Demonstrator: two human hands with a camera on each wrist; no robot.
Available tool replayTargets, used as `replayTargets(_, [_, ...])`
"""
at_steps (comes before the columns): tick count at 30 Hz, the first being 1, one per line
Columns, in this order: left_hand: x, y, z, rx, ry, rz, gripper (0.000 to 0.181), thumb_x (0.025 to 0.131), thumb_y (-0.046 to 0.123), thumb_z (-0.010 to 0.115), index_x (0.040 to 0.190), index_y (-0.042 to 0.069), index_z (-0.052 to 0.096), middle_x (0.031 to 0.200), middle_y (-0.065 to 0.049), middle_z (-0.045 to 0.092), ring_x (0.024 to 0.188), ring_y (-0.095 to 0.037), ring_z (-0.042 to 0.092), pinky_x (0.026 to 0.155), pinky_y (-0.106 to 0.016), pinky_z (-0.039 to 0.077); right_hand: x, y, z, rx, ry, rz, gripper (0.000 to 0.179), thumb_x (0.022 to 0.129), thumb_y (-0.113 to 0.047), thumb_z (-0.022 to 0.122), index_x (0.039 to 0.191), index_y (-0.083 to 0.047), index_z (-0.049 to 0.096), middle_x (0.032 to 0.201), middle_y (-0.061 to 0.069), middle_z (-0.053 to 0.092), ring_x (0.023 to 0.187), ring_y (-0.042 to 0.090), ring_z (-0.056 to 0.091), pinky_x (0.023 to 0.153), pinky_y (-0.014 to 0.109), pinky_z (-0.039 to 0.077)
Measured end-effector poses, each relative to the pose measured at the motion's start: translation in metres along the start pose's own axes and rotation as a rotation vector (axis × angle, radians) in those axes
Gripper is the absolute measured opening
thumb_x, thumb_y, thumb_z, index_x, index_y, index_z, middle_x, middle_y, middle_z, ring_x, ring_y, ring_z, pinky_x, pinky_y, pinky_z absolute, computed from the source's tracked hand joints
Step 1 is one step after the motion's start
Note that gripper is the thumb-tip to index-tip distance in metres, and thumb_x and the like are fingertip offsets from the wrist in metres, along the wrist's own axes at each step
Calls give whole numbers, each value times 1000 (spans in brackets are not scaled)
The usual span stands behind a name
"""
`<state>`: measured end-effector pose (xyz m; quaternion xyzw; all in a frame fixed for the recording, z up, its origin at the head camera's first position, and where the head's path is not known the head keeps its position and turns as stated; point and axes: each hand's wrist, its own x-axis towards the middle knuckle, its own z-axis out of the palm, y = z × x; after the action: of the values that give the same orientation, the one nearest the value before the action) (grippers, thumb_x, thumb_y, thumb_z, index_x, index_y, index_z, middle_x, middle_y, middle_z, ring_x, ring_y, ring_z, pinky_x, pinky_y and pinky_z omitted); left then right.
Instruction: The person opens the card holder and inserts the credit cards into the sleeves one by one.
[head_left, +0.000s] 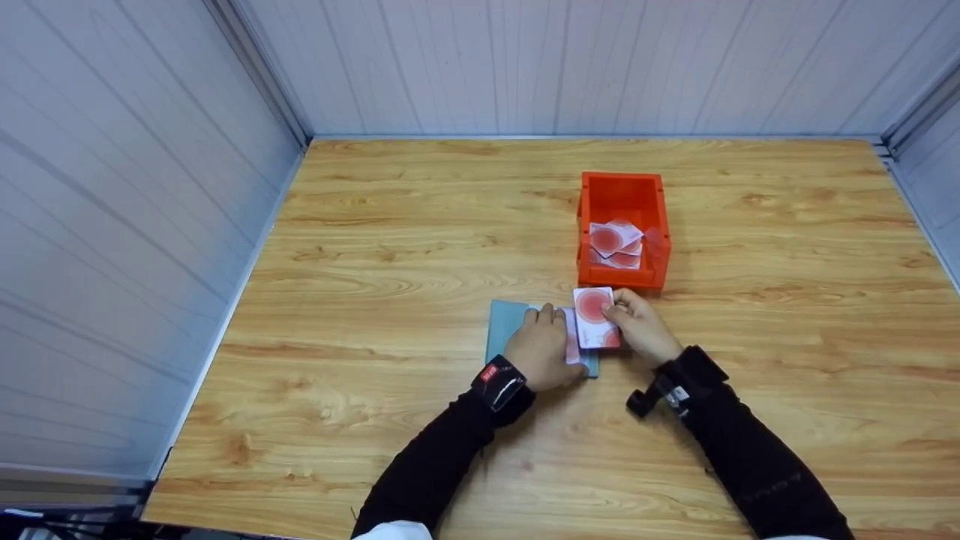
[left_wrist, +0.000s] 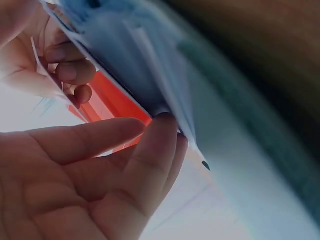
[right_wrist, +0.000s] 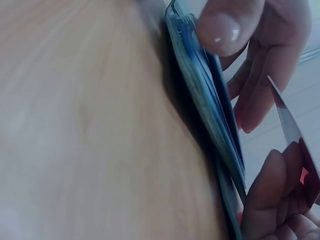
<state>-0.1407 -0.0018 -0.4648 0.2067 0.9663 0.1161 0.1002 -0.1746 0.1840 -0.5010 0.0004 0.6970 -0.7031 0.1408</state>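
Note:
My right hand (head_left: 646, 330) pinches a white card with red circles (head_left: 590, 304), held just above the right end of a teal card album (head_left: 508, 319). My left hand (head_left: 541, 351) lies over the album, fingers reaching across it. In the left wrist view, its fingertips (left_wrist: 159, 125) touch the edges of parted clear sleeve pages (left_wrist: 145, 65). The right wrist view shows the left thumb (right_wrist: 222, 30) at the page edges, with the other fingers beyond. A pink-and-white card (head_left: 572, 345) shows beside the left hand on the album; whether it sits inside a sleeve I cannot tell.
A red-orange plastic bin (head_left: 624, 279) stands just behind the album, several red-and-white cards (head_left: 616, 241) lying loosely inside. The wooden table (head_left: 405, 247) is bounded by pale panel walls (head_left: 450, 67) at the back and sides.

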Motion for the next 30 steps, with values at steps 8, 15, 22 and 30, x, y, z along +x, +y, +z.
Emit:
replayTargets(8, [-4,-8,-9,-203,-50,1,83,84,41,62,145,-10,37,147,-26,45,139,-36,42,118,-42,32,0,0,0,-11,7,-6,6,99,-1,46,97,-4,51,76,-8,59,68,3,57,63,17,47])
replayTargets(15, [-10,-18,-17,-361,-68,-16,82,84,31,61,149,-8,29,150,-22,43,139,-27,43,116,-34,34,-1,-2,-1,-3,2,0,8,100,-1,45,98,-6,51,76,-9,60,69,3,57,64,18,47])
replayTargets(22, [-10,-46,-25,-599,-71,-81,82,86,16,57,154,-4,15,158,-20,30,144,-23,34,119,-35,29,-1,-3,0,-19,5,4,9,99,-1,46,97,-7,51,76,-8,59,69,3,57,64,17,47])
replayTargets(30, [-5,-78,-25,-663,-6,-158,68,89,13,61,149,-3,33,142,-22,51,128,-31,52,112,-43,39,1,-2,-1,-54,-26,14,6,97,-2,49,99,-7,51,76,-9,59,68,3,57,62,17,48])
